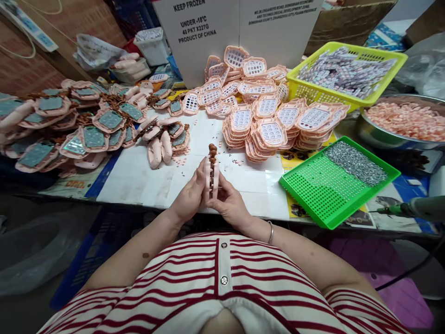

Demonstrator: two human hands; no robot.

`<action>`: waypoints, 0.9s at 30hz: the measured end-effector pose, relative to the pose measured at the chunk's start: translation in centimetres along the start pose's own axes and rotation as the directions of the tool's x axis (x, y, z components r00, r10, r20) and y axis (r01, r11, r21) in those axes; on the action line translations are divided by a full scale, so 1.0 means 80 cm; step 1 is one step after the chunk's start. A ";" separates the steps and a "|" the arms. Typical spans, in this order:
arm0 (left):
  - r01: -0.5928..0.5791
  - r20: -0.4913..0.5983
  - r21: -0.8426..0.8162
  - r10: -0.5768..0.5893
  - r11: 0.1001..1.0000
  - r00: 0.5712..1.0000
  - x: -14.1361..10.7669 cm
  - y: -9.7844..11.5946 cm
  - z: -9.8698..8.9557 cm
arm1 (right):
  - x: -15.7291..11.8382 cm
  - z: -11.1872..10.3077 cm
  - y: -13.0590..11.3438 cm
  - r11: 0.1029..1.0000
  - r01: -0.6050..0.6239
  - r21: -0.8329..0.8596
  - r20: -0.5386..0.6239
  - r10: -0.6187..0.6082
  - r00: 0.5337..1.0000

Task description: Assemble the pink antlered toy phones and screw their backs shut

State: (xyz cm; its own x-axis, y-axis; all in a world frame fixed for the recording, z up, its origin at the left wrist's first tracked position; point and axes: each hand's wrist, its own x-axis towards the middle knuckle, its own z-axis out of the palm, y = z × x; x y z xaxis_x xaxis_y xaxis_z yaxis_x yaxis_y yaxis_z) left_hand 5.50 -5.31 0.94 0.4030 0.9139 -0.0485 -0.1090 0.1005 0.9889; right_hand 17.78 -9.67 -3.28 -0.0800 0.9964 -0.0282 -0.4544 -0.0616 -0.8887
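Between my two hands, over the front of the white work surface [135,185], a pink plastic casing [212,178] stands on edge, its narrow side facing me. Brown parts stick out of its top and show in the gap between its two halves. My left hand [191,192] grips its left side. On the right side, the fingers and thumb of my right hand [231,199] hold the lower part. Stacks of pink shells with white button panels [272,132] stand beyond, to the right. A small group of closed pink casings [160,149] lies to the left.
Casings with grey-green panels [95,137] are heaped at the left. A green tray [313,195] of small metal screws lies at the right, with a yellow basket [294,86] and a metal bowl of pink parts [385,140] behind. A power screwdriver [417,207] is at the right edge.
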 end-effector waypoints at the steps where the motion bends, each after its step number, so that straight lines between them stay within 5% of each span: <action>1: 0.015 -0.016 -0.010 -0.015 1.000 1.000 -0.001 0.001 0.000 | 0.000 -0.001 0.001 1.000 0.005 -0.004 0.003 -0.005 1.000; 7: 0.156 0.058 -0.209 -0.147 0.965 0.987 0.004 0.019 -0.016 | 0.000 -0.010 -0.004 1.000 0.017 -0.020 0.196 -0.013 0.981; 10: 0.188 0.062 -0.333 -0.177 0.924 0.982 0.008 0.017 -0.019 | -0.006 -0.013 -0.014 0.976 0.108 -0.187 0.274 -0.054 0.960; 13: 0.151 -0.052 -0.399 -0.186 0.904 0.981 0.010 0.009 -0.006 | -0.014 -0.012 -0.023 0.823 0.232 -0.519 0.203 -0.145 0.968; 17: 0.114 -0.133 -0.421 -0.186 0.900 0.974 0.007 0.006 0.013 | -0.020 -0.014 -0.030 0.532 0.160 -0.831 0.099 -0.140 0.985; 22: 0.158 -0.011 -0.393 -0.177 0.906 0.984 0.001 0.015 0.005 | -0.020 -0.023 -0.042 0.514 0.299 -0.804 0.242 -0.177 0.954; 27: 0.113 -0.020 -0.346 -0.127 0.931 0.992 -0.003 0.018 0.002 | -0.024 -0.021 -0.049 0.440 0.467 -0.767 0.306 -0.388 0.869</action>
State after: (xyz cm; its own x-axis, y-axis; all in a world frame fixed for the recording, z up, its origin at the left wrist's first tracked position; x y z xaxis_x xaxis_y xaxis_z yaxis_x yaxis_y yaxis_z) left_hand 5.41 -5.48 2.42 0.3958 0.9012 -0.1767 -0.3708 0.3328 0.8670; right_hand 21.17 -11.27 -0.52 -0.1650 0.8722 0.4604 0.4431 0.4826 -0.7555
